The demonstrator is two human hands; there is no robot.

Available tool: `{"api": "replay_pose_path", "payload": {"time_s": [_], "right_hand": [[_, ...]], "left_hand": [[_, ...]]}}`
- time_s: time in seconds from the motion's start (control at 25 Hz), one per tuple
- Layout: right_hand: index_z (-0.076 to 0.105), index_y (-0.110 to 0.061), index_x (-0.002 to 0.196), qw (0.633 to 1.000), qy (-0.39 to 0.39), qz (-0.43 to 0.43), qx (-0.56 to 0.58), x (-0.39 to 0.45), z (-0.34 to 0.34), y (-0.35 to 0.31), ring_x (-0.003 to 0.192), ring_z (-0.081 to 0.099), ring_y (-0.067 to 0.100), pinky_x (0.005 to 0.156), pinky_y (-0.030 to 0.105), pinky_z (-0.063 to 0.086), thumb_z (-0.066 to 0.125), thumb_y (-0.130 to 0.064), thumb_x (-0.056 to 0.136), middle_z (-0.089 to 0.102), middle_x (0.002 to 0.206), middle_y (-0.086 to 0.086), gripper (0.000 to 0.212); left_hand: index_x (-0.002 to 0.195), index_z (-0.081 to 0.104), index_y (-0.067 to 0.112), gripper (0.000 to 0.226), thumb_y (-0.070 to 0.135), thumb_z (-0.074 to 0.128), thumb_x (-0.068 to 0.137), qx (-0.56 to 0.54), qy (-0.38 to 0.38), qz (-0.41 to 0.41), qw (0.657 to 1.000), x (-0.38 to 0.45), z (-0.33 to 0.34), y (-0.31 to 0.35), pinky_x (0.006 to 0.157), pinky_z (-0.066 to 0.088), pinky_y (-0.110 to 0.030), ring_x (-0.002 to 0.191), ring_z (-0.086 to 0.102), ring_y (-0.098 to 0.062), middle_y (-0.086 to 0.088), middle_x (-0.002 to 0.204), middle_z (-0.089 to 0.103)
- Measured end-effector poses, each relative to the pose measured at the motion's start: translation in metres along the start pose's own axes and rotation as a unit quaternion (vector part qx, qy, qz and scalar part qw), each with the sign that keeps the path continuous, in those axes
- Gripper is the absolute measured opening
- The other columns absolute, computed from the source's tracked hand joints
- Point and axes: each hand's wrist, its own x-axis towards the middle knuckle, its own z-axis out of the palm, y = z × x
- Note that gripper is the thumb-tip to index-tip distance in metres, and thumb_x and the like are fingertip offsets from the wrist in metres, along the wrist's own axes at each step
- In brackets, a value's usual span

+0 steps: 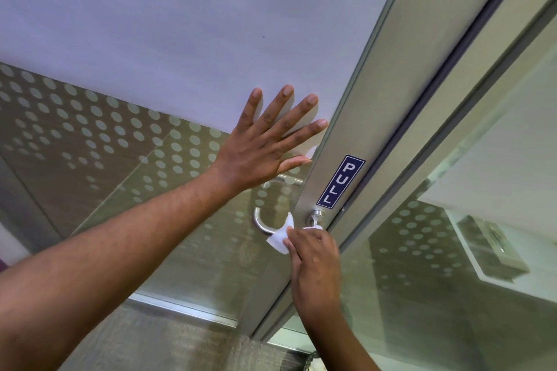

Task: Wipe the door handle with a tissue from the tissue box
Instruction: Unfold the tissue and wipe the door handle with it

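Right hand (313, 262) pinching tissue (281, 238) against door handle (261, 224) | left hand (265, 141) flat, fingers spread on door (180, 24) | wiping underway, likely unfinished

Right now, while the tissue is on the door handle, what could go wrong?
The tissue is small and bunched up in the right hand, so it might tear or slip off the curved door handle and miss parts of it. The left hand is pressed flat on the glass door, which could leave fingerprints. Pushing down hard on the handle might also make the door swing.
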Motion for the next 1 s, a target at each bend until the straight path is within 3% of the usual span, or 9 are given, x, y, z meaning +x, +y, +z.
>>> {"api": "replay_pose_path", "payload": {"time_s": [0.08,0.16,0.36,0.52,0.64,0.8,0.92,1.0], "right_hand": [[0.08,-0.019,0.116,0.997,0.033,0.063,0.043,-0.009,-0.002,0.008,0.112,0.058,0.018,0.098,0.024,0.046,0.072,-0.011,0.095,0.072,0.116,-0.007,0.024],[0.08,-0.02,0.115,0.979,0.057,0.142,0.135,-0.015,0.002,0.007,0.112,0.058,0.012,0.098,0.013,0.041,0.07,-0.012,0.098,0.062,0.12,-0.01,0.021],[0.083,-0.023,0.1,0.915,0.116,0.289,0.257,0.006,0.002,0.003,0.095,0.068,0.004,0.085,0.008,0.047,0.076,-0.015,0.094,0.069,0.104,-0.009,0.012],[0.08,-0.034,0.08,0.856,0.143,0.381,0.319,0.02,0.001,0.01,0.076,0.074,-0.005,0.072,0.013,0.052,0.081,-0.014,0.089,0.079,0.084,-0.008,0.022],[0.082,-0.028,0.083,0.816,0.148,0.425,0.362,0.009,0.003,0.011,0.075,0.077,-0.001,0.066,0.01,0.054,0.081,-0.014,0.089,0.082,0.076,-0.012,0.015],[0.076,-0.009,0.097,0.711,0.15,0.493,0.479,0.019,0.003,0.011,0.078,0.073,0.018,0.082,0.034,0.062,0.067,-0.003,0.098,0.08,0.089,0.005,0.011],[0.068,-0.002,0.109,0.587,0.134,0.544,0.584,0.013,0.003,0.005,0.085,0.071,0.023,0.076,0.032,0.064,0.053,0.005,0.104,0.074,0.103,0.016,0.017],[0.066,0.001,0.115,0.529,0.11,0.552,0.635,0.004,0.007,0.001,0.091,0.074,0.028,0.072,0.032,0.066,0.047,0.007,0.105,0.073,0.113,0.023,0.022]], "left_hand": [[0.173,0.008,0.036,0.082,0.077,0.034,0.108,0.005,0.0,0.001,1.0,0.0,0.001,0.0,0.131,-0.016,-0.062,0.166,-0.02,-0.034,-0.003,0.181,-0.018],[0.173,0.009,0.036,0.081,0.077,0.035,0.108,0.005,0.004,0.002,1.0,-0.001,0.001,-0.001,0.131,-0.015,-0.062,0.166,-0.019,-0.035,-0.003,0.181,-0.016],[0.173,0.01,0.036,0.082,0.077,0.037,0.107,-0.001,0.013,0.002,1.0,0.0,0.002,0.0,0.131,-0.015,-0.062,0.166,-0.019,-0.035,-0.003,0.181,-0.015],[0.173,0.007,0.036,0.082,0.077,0.036,0.108,-0.003,0.008,0.006,1.0,0.001,-0.001,0.0,0.13,-0.016,-0.062,0.165,-0.022,-0.034,-0.003,0.181,-0.018],[0.172,0.006,0.035,0.081,0.076,0.034,0.108,0.001,0.004,0.004,1.0,0.0,-0.002,0.001,0.13,-0.016,-0.062,0.165,-0.024,-0.034,-0.003,0.18,-0.022],[0.172,0.003,0.035,0.081,0.076,0.033,0.109,-0.005,-0.002,0.005,1.0,0.002,-0.004,-0.001,0.13,-0.016,-0.062,0.164,-0.026,-0.033,-0.003,0.179,-0.024],[0.172,0.003,0.035,0.081,0.075,0.033,0.109,-0.003,0.0,0.003,1.0,0.001,-0.002,0.001,0.13,-0.016,-0.062,0.164,-0.025,-0.033,-0.003,0.18,-0.022],[0.172,0.003,0.035,0.081,0.076,0.033,0.109,0.001,0.0,0.004,1.0,0.001,-0.002,0.001,0.13,-0.016,-0.061,0.164,-0.026,-0.033,-0.004,0.18,-0.014]]}}
